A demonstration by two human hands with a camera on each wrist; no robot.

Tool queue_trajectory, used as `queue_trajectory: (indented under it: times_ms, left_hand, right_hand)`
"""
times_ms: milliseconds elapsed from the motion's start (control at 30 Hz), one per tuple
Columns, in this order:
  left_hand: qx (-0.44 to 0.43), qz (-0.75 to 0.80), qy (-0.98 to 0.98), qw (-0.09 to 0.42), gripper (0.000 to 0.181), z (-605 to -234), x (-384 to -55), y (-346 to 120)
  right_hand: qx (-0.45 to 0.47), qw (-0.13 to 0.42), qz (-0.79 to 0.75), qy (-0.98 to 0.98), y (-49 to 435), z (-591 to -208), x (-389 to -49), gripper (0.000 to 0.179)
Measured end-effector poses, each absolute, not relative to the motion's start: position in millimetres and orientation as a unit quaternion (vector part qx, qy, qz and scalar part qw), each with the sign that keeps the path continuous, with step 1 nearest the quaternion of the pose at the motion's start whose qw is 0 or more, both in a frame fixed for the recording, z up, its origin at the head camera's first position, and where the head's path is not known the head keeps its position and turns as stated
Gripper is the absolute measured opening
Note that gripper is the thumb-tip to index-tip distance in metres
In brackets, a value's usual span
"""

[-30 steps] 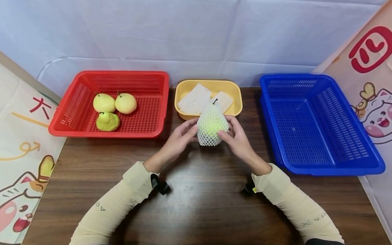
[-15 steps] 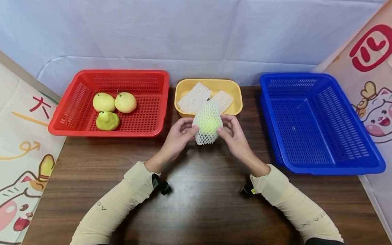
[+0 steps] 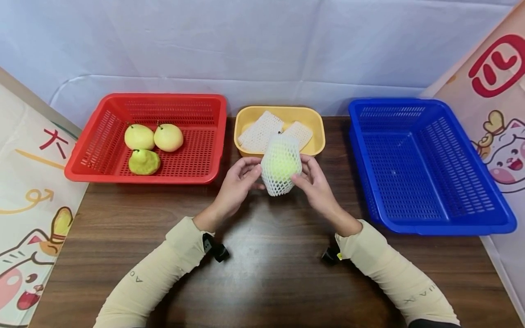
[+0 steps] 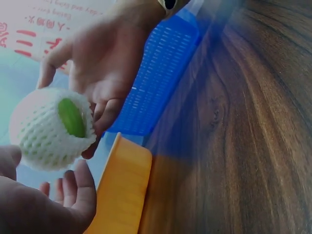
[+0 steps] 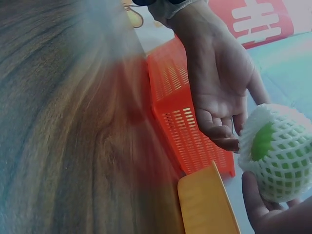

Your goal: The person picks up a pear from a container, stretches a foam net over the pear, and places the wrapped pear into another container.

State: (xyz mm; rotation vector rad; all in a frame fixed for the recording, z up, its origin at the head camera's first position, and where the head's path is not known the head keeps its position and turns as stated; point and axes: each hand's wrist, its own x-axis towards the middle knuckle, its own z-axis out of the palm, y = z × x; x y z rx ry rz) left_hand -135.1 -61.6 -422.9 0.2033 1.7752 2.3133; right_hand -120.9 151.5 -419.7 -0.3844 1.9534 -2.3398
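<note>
A pale green pear point(image 3: 283, 159) in a white foam net point(image 3: 280, 187) is held over the table at the centre, its stem end pointing away. My right hand point(image 3: 315, 180) grips it from the right, thumb on the net and fingers behind. Just off its left side is my left hand point(image 3: 239, 182), fingers loosely bent and thumb tip close to the net. In the left wrist view, a gap shows between the left fingers point(image 4: 80, 187) and the foam, and bare green skin point(image 4: 71, 118) shows through the net's open end. The right thumb point(image 5: 251, 187) presses the net in the right wrist view.
A red basket point(image 3: 197, 175) on the left holds three pears point(image 3: 144, 162). Behind the hands stands a yellow tub point(image 3: 317, 141) with foam nets point(image 3: 262, 132) in it. On the right is a blue basket point(image 3: 414, 182). All stand on a dark wooden table point(image 3: 266, 273).
The netted pear has shifted left, then slightly back right, and its stem end has tipped away. The left thumb has come off the net, while the right hand keeps its grip.
</note>
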Motion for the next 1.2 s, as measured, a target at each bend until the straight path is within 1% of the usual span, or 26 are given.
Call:
queue_trajectory:
  times_ms: [100,200,267,367,567,633,700,767,867,967,1033,1200]
  left_hand:
    - [0.079,0.782,0.604,0.134,0.036,-423.4,-135.0,-62.2]
    - [0.086,0.776,0.605,0.154,0.039,-423.5,-134.4,-62.2]
    - [0.087,0.776,0.604,0.157,0.038,-423.8,-134.1,-62.0]
    - [0.077,0.779,0.604,0.147,0.037,-424.0,-134.3,-61.9]
    - [0.069,0.777,0.614,0.119,0.038,-423.7,-134.6,-60.2]
    - [0.080,0.772,0.620,0.115,0.040,-424.1,-134.2,-59.1]
    - [0.093,0.769,0.623,0.113,0.040,-424.5,-133.7,-58.1]
    - [0.099,0.769,0.622,0.110,0.037,-424.8,-133.3,-57.8]
    - [0.092,0.768,0.626,0.102,0.030,-424.6,-133.1,-57.9]
    - [0.081,0.764,0.633,0.098,0.029,-424.2,-133.3,-58.2]
    - [0.077,0.763,0.633,0.106,0.030,-424.1,-133.4,-58.3]
    - [0.084,0.758,0.629,0.148,0.038,-424.7,-133.9,-57.9]
  right_hand:
    - [-0.149,0.029,-0.769,0.621,151.3,-421.4,-121.6,0.049]
    - [-0.161,0.011,-0.760,0.629,151.3,-422.0,-121.6,0.049]
    - [-0.158,-0.005,-0.746,0.647,151.5,-422.6,-121.8,0.050]
    - [-0.144,-0.016,-0.737,0.660,150.9,-422.2,-121.4,0.051]
    - [-0.129,0.003,-0.755,0.642,147.8,-421.4,-119.5,0.045]
    - [-0.127,0.013,-0.747,0.653,147.2,-421.9,-119.1,0.047]
    - [-0.124,0.021,-0.738,0.663,146.7,-422.6,-119.1,0.053]
    - [-0.117,0.025,-0.738,0.664,146.3,-423.1,-119.4,0.057]
    - [-0.115,0.019,-0.740,0.662,145.6,-423.0,-119.6,0.055]
    - [-0.119,0.012,-0.747,0.654,145.1,-422.8,-119.4,0.050]
    - [-0.124,0.011,-0.755,0.644,145.1,-423.3,-119.6,0.049]
    - [-0.142,0.023,-0.776,0.614,145.5,-424.8,-120.5,0.048]
